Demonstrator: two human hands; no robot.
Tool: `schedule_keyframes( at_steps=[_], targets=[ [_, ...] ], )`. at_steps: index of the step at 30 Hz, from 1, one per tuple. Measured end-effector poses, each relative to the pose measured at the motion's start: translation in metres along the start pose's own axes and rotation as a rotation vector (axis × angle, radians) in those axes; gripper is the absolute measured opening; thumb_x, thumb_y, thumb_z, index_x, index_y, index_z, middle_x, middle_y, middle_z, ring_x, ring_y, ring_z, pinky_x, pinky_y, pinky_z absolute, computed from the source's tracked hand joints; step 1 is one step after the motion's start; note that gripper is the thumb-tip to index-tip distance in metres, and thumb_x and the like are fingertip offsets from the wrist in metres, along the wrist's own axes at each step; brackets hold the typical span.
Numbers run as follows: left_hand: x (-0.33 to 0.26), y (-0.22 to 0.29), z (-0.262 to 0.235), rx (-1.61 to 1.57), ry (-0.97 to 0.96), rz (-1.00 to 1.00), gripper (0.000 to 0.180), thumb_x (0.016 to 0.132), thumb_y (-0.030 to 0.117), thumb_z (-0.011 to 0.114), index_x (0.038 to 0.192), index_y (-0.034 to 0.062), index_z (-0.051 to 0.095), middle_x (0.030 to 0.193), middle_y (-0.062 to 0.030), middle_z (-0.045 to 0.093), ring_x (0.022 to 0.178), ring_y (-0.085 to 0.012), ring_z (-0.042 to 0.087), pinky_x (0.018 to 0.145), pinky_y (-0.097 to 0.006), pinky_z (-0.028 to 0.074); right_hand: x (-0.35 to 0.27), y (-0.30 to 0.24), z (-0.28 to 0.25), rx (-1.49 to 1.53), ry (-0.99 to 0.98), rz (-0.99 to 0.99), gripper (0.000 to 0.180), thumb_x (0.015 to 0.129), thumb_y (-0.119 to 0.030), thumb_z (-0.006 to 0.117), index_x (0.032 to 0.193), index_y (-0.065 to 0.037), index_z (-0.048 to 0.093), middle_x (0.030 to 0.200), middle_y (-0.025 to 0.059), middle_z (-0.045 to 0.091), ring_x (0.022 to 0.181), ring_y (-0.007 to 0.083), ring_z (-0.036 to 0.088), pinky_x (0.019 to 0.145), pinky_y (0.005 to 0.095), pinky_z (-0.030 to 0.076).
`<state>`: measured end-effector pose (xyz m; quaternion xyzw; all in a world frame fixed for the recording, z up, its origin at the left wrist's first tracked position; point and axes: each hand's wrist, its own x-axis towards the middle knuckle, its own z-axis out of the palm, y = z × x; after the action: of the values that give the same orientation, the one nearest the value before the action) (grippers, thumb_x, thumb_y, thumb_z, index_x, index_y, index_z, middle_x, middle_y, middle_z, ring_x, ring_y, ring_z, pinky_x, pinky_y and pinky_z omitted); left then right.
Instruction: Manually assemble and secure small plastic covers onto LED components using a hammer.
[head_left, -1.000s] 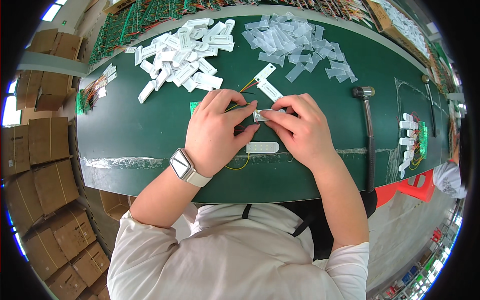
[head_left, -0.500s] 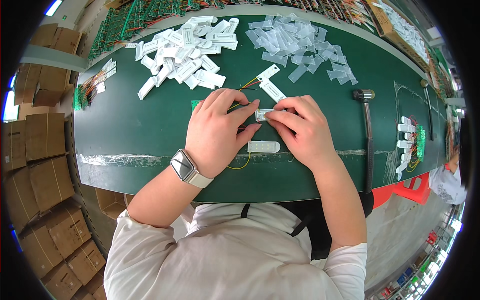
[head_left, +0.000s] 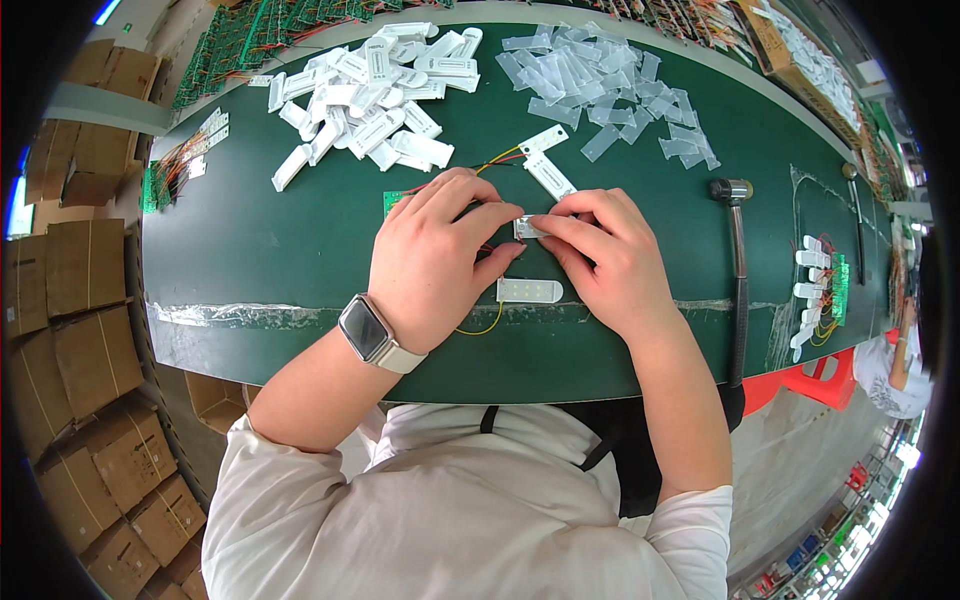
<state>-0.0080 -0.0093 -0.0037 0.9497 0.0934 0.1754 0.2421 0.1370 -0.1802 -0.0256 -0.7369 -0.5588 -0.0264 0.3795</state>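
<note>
My right hand pinches a small white LED lamp piece between thumb and fingers, which cover much of it. At the piece's left end, my left hand is curled, its thumb and index fingertips close about that end. Thin wires run by the left fingers; what they grip is hidden. Just below lies a white lamp module with yellow dots and a yellow wire. Above the hands rest a white lamp housing and a white strip with wires. A green circuit board shows partly behind my left hand.
White plastic housings are heaped at the back left, clear plastic covers at the back centre. A hammer lies right of my hand. Wired boards sit at the right, others at the left. Cardboard boxes stand beside the table.
My left fingertips have shifted very slightly at the lamp piece's end. Both hands stay in nearly the same place, and the view has moved a little.
</note>
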Motion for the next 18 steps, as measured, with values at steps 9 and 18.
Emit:
schedule_keyframes(
  at_steps=[9, 18],
  targets=[
    [-0.0013, -0.0017, 0.0008, 0.025, 0.009, 0.007, 0.032, 0.08, 0.016, 0.09, 0.111, 0.0119, 0.081, 0.115, -0.0013, 0.072, 0.122, -0.0263, 0.07, 0.092, -0.041, 0.056, -0.002, -0.0017, -0.0006, -0.058, -0.03, -0.02, 0.035, 0.079, -0.001, 0.082, 0.111, -0.016, 0.085, 0.104, -0.0005, 0.066, 0.083, 0.0201, 0.062, 0.072, 0.0343, 0.056],
    [-0.0034, -0.0013, 0.0034, 0.053, 0.034, -0.003, 0.033, 0.08, 0.017, 0.09, 0.112, 0.0112, 0.081, 0.118, -0.0022, 0.074, 0.131, -0.0277, 0.069, 0.095, -0.042, 0.057, -0.0003, -0.0023, -0.0023, -0.118, -0.034, -0.062, 0.036, 0.078, -0.002, 0.082, 0.11, -0.018, 0.086, 0.103, -0.0002, 0.065, 0.082, 0.0198, 0.061, 0.07, 0.0328, 0.054]
  ],
)
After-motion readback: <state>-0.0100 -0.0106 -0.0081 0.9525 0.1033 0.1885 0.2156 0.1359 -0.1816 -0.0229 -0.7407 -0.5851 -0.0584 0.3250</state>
